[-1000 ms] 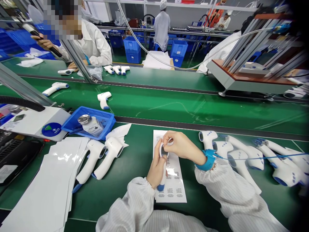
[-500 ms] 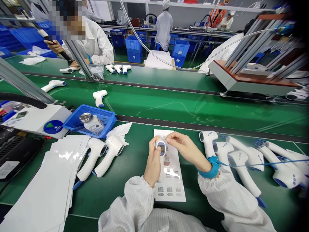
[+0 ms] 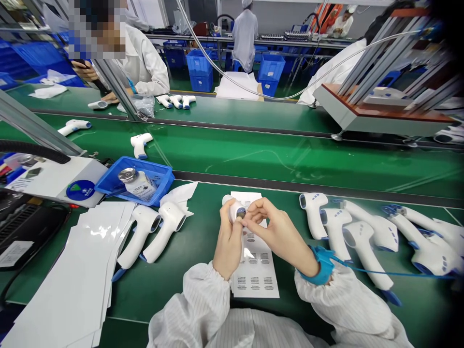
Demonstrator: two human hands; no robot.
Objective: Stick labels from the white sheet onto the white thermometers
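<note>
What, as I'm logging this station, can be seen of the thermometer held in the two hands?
The thermometer is a white, glossy plastic gun-shaped unit. Its rounded head points up, with a dark round screen facing the camera. The left hand wraps its handle, hiding the lower end; fingertips of the right hand touch the screen. It is held upright above a printed sheet on the green table.
</note>
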